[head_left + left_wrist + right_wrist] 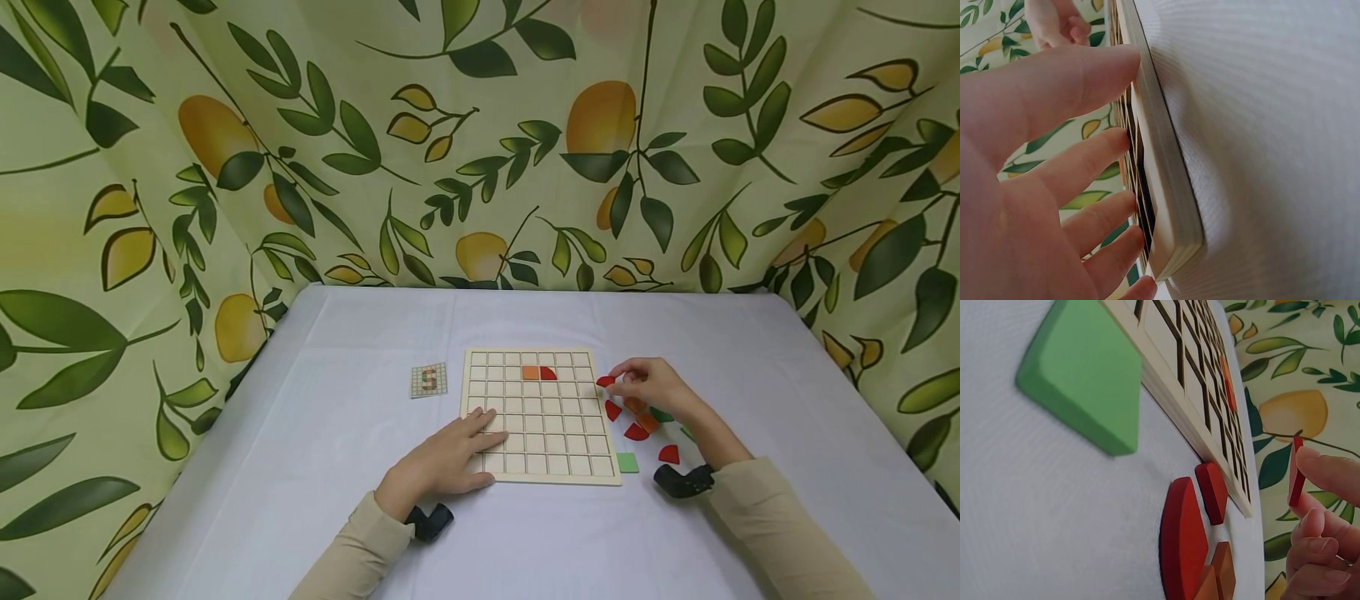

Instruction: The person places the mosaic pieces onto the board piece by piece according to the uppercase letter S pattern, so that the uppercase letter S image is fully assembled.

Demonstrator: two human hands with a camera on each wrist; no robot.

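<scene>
A wooden grid board (543,478) lies flat on the table. In its upper rows an orange square (530,372) and a red quarter-circle piece (548,373) sit side by side. My left hand (450,457) rests on the board's lower left part, fingers spread, its thumb along the near edge. Just off the board's right edge, my right hand (656,387) pinches another red quarter-circle piece (1297,472) between thumb and fingertip, raised above the table. Loose red pieces (637,432) and orange pieces (647,423) lie below that hand, which partly hides some of them.
A light green square (627,462) lies against the board's lower right edge, with a lone red piece (669,454) farther right. Dark green pieces (662,414) show beside the right wrist. Left of the board is a small pattern card (428,380). A leaf-and-fruit curtain (480,167) hangs behind the white-covered table.
</scene>
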